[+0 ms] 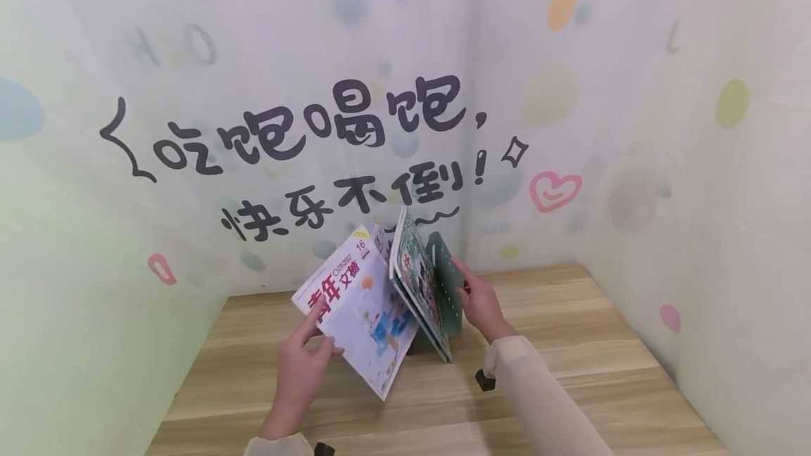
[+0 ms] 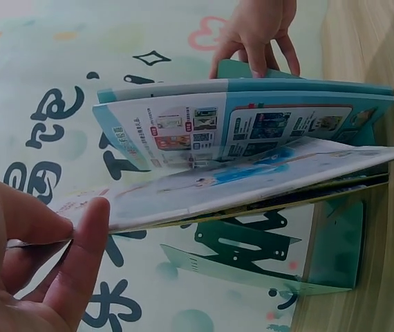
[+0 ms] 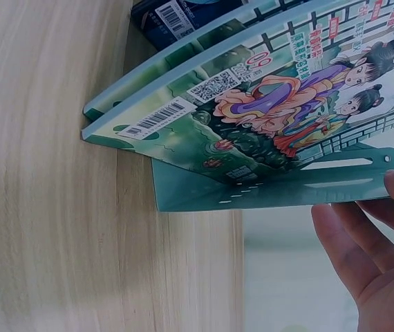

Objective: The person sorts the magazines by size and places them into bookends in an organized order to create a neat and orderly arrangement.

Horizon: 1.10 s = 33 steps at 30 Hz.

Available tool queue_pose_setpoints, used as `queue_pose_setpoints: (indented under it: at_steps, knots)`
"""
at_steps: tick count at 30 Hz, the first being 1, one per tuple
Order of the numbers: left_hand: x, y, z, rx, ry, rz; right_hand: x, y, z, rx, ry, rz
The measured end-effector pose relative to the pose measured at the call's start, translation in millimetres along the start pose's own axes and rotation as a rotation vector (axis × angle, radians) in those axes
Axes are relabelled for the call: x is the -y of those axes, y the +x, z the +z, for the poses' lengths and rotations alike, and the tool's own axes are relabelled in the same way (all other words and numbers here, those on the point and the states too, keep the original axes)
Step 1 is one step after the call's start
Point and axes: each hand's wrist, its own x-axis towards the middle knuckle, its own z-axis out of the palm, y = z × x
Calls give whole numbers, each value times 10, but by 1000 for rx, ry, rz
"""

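My left hand (image 1: 300, 368) pinches the upper left edge of a white magazine (image 1: 364, 322) with red title characters, between thumb and fingers. It leans tilted on the table. To its right, two green illustrated books (image 1: 418, 273) stand together, slanting. My right hand (image 1: 484, 312) grips the outer edge of a green metal bookend's right panel (image 1: 448, 290), thumb on one side and fingers on the other. In the left wrist view, the bookend's left panel (image 2: 252, 273) stands beyond the white magazine, apart from it. A dark book with a barcode (image 3: 176, 19) shows partly behind the illustrated books.
The wooden table (image 1: 557, 371) lies under everything. Behind it rises a pale wall (image 1: 633, 125) with black lettering and coloured shapes. A green-tinted side wall (image 1: 76, 287) stands on the left, a pale one on the right.
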Motion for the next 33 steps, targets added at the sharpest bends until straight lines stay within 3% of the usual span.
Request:
queue_pose_setpoints:
  at_steps: [10, 20, 33]
  knots:
    - [13, 25, 50, 45, 23, 5, -3, -2, 1, 0, 0, -9]
    - [-31, 50, 53, 22, 198, 85, 2, 1, 4, -3, -9, -3]
    - [-142, 104, 70, -25, 301, 111, 5, -3, -3, -8, -6, -15]
